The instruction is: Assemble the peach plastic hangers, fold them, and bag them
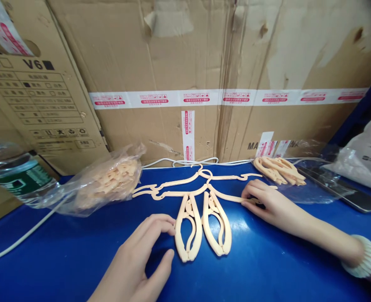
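Two folded peach plastic folding hangers, a left one (198,235) and a right one (228,235), lie side by side on the blue table. My left hand (141,251) is open, thumb apart, its fingertips at the left folded hanger's outer edge; whether they touch it I cannot tell. Behind these lie two unfolded hangers, overlapping near their hooks: a front one (176,193) and a back one (181,182). With thumb and fingers, my right hand (264,203) pinches the right arm of the front unfolded hanger, hiding part of that arm's end.
At the left, a clear bag of peach parts (114,178) sits beside a water bottle (22,176). More folded hangers (280,170) lie on a plastic bag at the right, near a dark phone-like slab (346,191). Cardboard boxes (160,130) and a white cable (31,235) border the table.
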Motion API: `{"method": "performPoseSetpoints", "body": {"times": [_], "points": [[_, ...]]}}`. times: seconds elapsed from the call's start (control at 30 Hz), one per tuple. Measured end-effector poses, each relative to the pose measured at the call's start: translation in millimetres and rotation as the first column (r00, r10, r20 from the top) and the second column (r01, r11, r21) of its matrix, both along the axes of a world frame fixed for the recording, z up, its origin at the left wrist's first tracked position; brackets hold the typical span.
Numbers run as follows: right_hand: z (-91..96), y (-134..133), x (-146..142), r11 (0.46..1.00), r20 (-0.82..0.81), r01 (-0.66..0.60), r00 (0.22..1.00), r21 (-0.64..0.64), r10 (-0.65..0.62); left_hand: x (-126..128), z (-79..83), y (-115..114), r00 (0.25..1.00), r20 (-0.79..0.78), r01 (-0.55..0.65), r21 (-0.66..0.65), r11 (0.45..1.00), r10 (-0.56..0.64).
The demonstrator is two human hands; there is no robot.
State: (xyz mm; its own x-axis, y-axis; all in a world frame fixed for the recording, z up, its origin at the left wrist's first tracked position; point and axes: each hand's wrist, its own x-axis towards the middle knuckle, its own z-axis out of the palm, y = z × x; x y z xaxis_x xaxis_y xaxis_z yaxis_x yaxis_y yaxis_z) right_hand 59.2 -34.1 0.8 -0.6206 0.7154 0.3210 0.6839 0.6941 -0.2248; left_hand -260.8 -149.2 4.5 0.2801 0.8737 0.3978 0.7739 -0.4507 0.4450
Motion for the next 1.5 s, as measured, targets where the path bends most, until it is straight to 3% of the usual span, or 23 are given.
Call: {"method": "performPoseSetpoints", "body": {"times": [0.13,0.3,0.37,0.53,0.63,0.73,0.8,0.87,1.03,1.13,1.2,1.27,1.4,1.5], "points": [[-0.1,-3,-1,0.998,-0.069,0.05,0.996,-0.027,-0.052,-4,-2.7,0,0.99,0.123,-0.066,-0.038,0.997,0.07],[3.4,-3,4,0.991,-0.136,0.134,0.982,0.014,-0.131,-9,-11.3,3,0.915,0.374,-0.074,-0.219,0.973,0.153],[6.7,-3,6,0.988,-0.188,0.151,0.972,0.032,-0.142,-9,-14.4,6,0.83,0.518,-0.06,-0.285,0.957,0.206],[16.0,-4,12,0.982,-0.295,0.161,0.947,0.099,-0.126,-8,-15.9,19,0.49,0.782,-0.058,-0.411,0.91,0.384],[20.4,-6,13,0.984,-0.328,0.153,0.937,0.089,-0.116,-11,-13.5,24,0.401,0.787,-0.012,-0.508,0.861,0.469],[21.8,-9,12,0.992,-0.3,0.103,0.951,0.072,-0.077,-9,-11.7,24,0.352,0.805,-0.017,-0.505,0.863,0.478],[20.7,-12,11,0.998,-0.249,0.052,0.967,0.024,-0.044,-5,-11.5,21,0.358,0.821,-0.027,-0.468,0.883,0.445],[18.6,-17,9,0.999,-0.196,0.014,0.98,-0.044,-0.023,-1,-11.4,17,0.419,0.819,-0.032,-0.419,0.907,0.393],[17.2,-31,0,0.989,-0.15,-0.036,0.989,-0.144,0.014,1,-5.5,8,0.73,0.632,-0.026,-0.354,0.935,0.26],[18.9,-34,-2,0.993,-0.121,-0.08,0.99,-0.088,0.069,0,1.1,8,0.829,0.512,0.025,-0.436,0.899,0.226],[20.0,-32,-2,0.991,-0.064,-0.123,0.99,0.057,0.126,0,4.8,8,0.815,0.51,0.01,-0.486,0.874,0.274],[21.3,-30,0,0.956,0.035,-0.147,0.989,0.253,0.142,2,7.3,8,0.765,0.546,-0.035,-0.496,0.867,0.343],[23.9,-32,1,0.803,0.223,-0.107,0.974,0.587,-0.033,9,9.5,7,0.662,0.619,-0.1,-0.487,0.868,0.423],[25.6,-40,1,0.692,0.267,-0.071,0.947,0.718,-0.18,12,9.5,6,0.652,0.618,-0.113,-0.493,0.863,0.438]]}}
